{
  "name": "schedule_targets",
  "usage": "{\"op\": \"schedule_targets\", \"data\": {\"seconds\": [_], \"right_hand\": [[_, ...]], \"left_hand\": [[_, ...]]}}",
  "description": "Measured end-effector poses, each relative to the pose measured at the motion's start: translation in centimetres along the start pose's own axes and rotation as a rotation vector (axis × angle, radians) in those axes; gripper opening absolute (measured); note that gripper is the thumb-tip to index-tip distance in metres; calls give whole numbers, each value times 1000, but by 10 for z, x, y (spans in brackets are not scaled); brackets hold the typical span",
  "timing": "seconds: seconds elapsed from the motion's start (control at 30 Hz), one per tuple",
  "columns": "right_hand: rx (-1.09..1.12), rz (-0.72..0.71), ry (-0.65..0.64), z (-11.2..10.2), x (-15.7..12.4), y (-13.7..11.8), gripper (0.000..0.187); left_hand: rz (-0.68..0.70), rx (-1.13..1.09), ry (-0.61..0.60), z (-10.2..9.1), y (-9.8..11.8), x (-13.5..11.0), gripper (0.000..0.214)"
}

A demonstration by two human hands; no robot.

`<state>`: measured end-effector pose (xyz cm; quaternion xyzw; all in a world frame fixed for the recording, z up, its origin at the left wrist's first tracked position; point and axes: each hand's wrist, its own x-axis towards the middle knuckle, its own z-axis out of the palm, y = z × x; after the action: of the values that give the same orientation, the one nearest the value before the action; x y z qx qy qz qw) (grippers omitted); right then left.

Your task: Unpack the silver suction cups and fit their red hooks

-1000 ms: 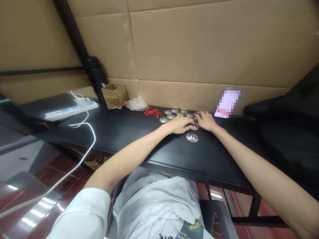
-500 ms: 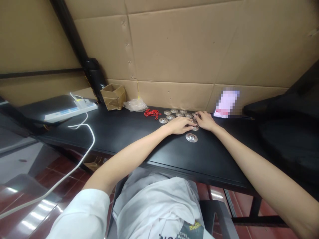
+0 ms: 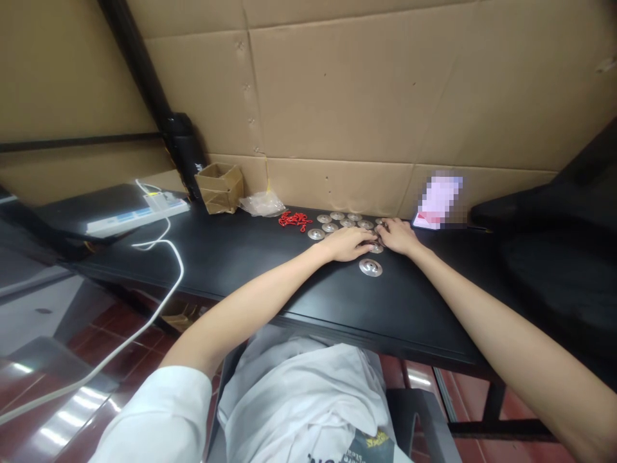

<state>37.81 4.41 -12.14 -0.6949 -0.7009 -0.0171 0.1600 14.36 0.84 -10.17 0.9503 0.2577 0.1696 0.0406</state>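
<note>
Several small round metal cymbals (image 3: 336,217), domed in the middle, lie grouped on the black table. My left hand (image 3: 349,244) rests palm down over the near side of the group, fingers stretched to the right and touching the cymbals there. From the other side my right hand (image 3: 398,236) reaches in, its fingers spread and bent down onto cymbals at the right edge. Both hands partly hide the pieces beneath them. One single cymbal (image 3: 371,267) sits apart, nearer to me. Left of the group is a small heap of red cords (image 3: 294,220).
A clear plastic bag (image 3: 264,203), an open cardboard box (image 3: 220,188) and a black bottle (image 3: 187,154) stand along the cardboard wall. A white power strip (image 3: 137,215) with a cable is at left. Right of my hands leans a phone (image 3: 438,200) with a blurred screen.
Both hands have shifted very slightly among the cymbals, with my right fingers a little nearer to me. The single cymbal and the other things stay put.
</note>
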Motion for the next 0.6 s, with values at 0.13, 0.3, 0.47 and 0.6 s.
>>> {"op": "schedule_targets", "data": {"seconds": [0.13,0.3,0.47,0.6], "right_hand": [[-10,1,1,-2,0,-2,54],[-14,-22,-1,-3,1,-2,49],[7,-72,-24,-2,2,-1,49],[23,-133,-69,-4,2,-2,55]], "left_hand": [[-47,36,20,2,-1,-1,52],[-275,69,-28,3,-8,-2,72],[-334,7,-109,3,-16,0,77],[-314,-7,-130,5,-18,1,75]]}}
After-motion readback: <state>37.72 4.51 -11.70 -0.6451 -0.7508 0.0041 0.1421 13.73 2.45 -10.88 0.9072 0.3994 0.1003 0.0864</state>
